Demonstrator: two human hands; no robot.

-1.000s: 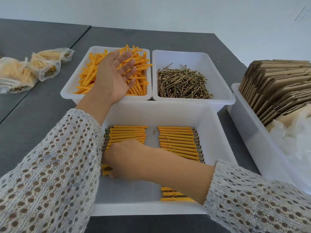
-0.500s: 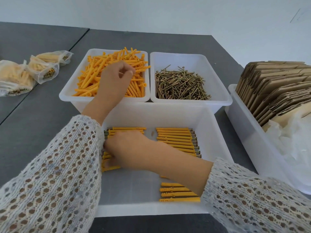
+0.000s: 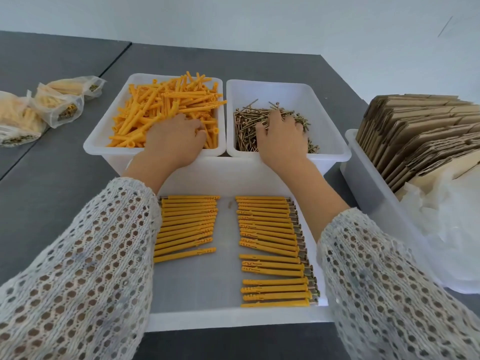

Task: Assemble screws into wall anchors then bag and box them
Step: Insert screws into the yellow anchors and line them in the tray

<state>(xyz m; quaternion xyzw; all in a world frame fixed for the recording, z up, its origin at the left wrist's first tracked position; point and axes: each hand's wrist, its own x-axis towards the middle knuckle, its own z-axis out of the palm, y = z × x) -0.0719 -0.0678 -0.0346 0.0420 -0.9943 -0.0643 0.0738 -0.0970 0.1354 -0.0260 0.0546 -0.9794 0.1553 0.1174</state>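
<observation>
Head view: two rows of assembled anchors (image 3: 270, 237) are laid in the near tray (image 3: 233, 318); left hand (image 3: 174, 141) is curled in loose anchors (image 3: 161, 105), right hand (image 3: 280, 136) spread on screws (image 3: 249, 120); bagging remains.

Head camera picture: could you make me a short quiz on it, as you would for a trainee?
1. True or false: the left hand is in the bin of yellow wall plugs.
2. What lies under the right hand? A) cardboard boxes B) screws C) plastic bags
3. Fill in: the finished plugs lie in two ___ in the front bin.

Key
1. True.
2. B: it is on the screws; the flat cardboard boxes stand in another bin to the right, and the filled bags lie on the table at far left.
3. Rows, one left and one right.
</observation>
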